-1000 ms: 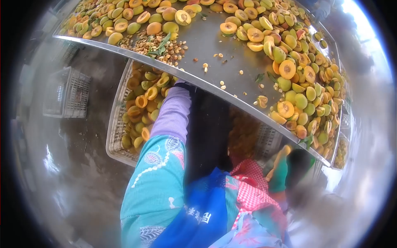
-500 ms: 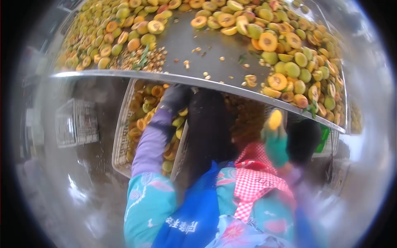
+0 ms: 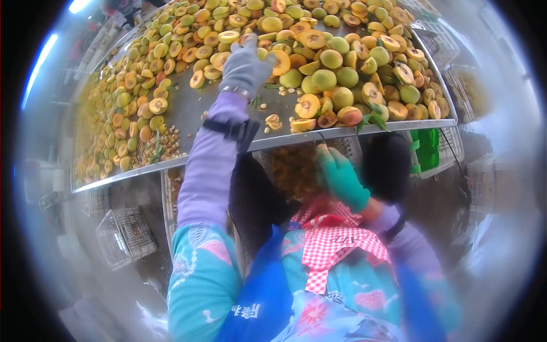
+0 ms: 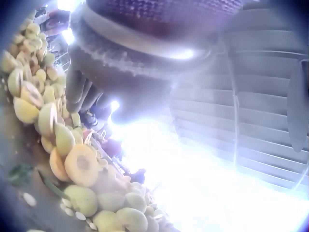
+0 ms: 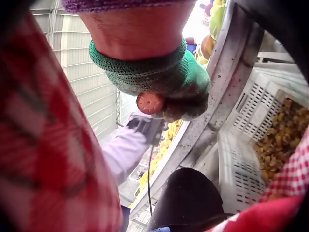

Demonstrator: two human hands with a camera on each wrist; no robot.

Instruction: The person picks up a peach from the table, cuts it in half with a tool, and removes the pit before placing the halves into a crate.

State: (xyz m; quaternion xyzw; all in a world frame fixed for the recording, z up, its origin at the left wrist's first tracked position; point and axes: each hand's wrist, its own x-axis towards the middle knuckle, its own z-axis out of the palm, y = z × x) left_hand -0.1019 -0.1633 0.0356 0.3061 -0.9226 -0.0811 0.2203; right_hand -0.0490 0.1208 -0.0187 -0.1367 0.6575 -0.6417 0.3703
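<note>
The left hand (image 3: 245, 67), in a grey glove, reaches over the heap of fruit with fingers extended. A halved fruit (image 3: 280, 62) lies beside it, and whether they touch cannot be told. In the left wrist view the gloved hand (image 4: 120, 89) hangs above halves such as one with a brown hollow (image 4: 81, 165). The right hand (image 3: 343, 178), in a green glove, is low before the table edge. Seen from the right wrist, that hand (image 5: 161, 82) grips a handle with a round reddish end (image 5: 150, 103); a thin dark hook (image 3: 319, 135) shows beyond its fingers.
The metal table's raised rim (image 3: 273, 141) runs between the two hands. Below it stands a crate of small brown pieces (image 5: 244, 166). Pits (image 3: 171, 143) lie at the table's front left. An empty crate (image 3: 126, 236) is on the floor, and a green object (image 3: 426, 149) is at right.
The left hand has moved from the crate of halves under the rim up over the fruit on the table. The yellow piece seen at the right hand is no longer visible there. The head view has shifted.
</note>
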